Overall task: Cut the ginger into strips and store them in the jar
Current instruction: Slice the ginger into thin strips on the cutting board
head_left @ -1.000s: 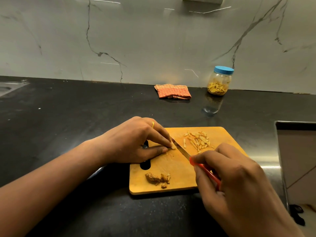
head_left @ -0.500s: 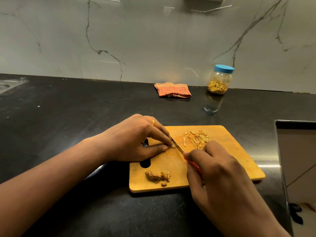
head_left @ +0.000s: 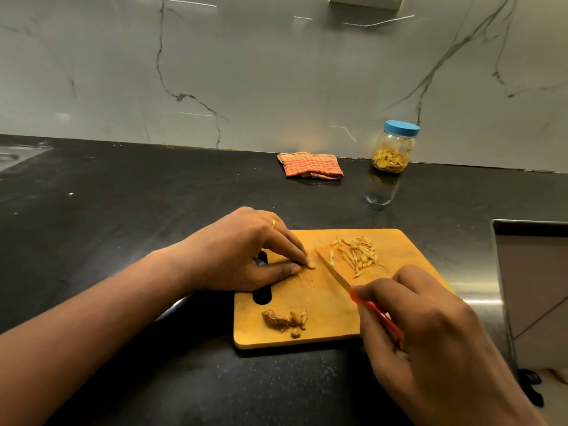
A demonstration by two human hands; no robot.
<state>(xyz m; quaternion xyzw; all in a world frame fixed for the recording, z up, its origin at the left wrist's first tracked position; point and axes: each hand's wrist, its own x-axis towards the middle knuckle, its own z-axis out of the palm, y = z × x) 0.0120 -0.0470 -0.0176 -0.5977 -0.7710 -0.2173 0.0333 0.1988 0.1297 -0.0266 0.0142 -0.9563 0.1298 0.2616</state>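
A wooden cutting board [head_left: 313,302] lies on the black counter. My left hand [head_left: 242,253] pinches a small ginger piece [head_left: 311,263] against the board between thumb and fingertips. My right hand [head_left: 430,336] grips a red-handled knife [head_left: 333,273]; its blade lies just right of the piece, apart from it. A pile of cut ginger strips [head_left: 358,252] sits on the board's far right part. A lump of ginger peel and scraps [head_left: 284,321] lies near the board's front edge. The clear jar [head_left: 395,149] with a blue lid stands closed at the back, holding ginger strips.
A folded orange checked cloth [head_left: 310,166] lies at the back by the marble wall. The counter ends at a steel edge [head_left: 501,272] on the right, with the floor below. A sink corner [head_left: 15,153] shows at the far left.
The knife blade has shifted right, away from the ginger piece under my left fingers, and my right hand has drawn back a little. My left hand stays in place.
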